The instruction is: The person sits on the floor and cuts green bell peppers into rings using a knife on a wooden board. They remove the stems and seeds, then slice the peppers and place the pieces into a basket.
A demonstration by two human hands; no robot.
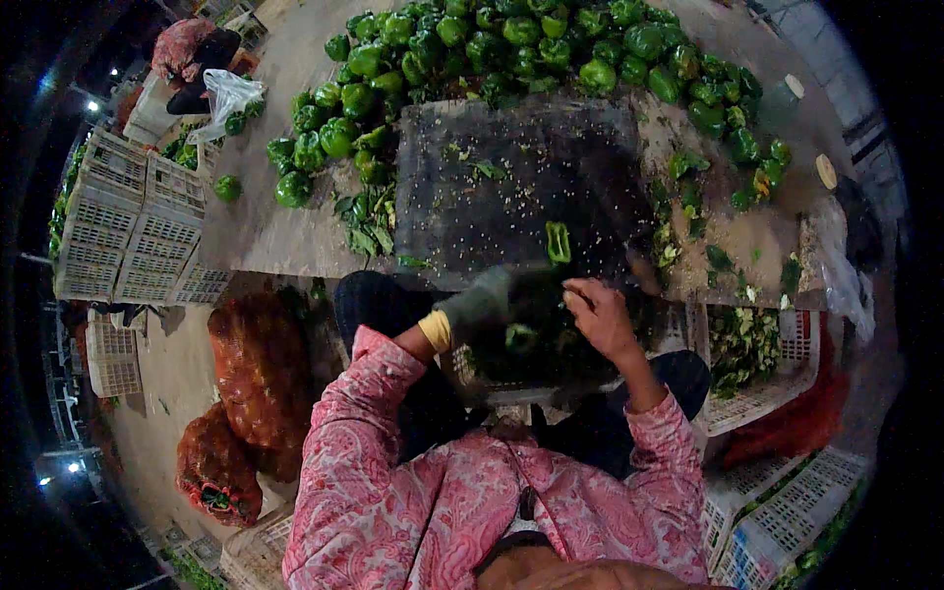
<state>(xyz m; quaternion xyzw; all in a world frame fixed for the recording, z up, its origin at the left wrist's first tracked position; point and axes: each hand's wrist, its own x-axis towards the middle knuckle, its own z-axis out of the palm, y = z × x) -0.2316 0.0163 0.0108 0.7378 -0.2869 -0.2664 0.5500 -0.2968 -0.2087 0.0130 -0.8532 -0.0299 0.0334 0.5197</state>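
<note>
My left hand [484,307], in a grey-green glove with a yellow cuff, is over the near edge of the dark cutting board [442,221]. Motion smears its fingers, so I cannot see whether it holds anything. My bare right hand [598,315] is close by on the right, its fingers bent together; whatever they grip does not show clearly. Just beyond the two hands, a cut ring of green bell pepper [559,242] appears at the board's near side. Below them, a green pepper piece [521,339] shows in the dark crate [521,395] between my knees.
Whole green bell peppers [482,49] heap across the table's far side. Seeds and trimmings litter the board, with leafy scraps [369,221] at its left. White crates [133,221] stack at left, above filled red mesh sacks [261,369]. Another crate [757,418] of trimmings stands at right.
</note>
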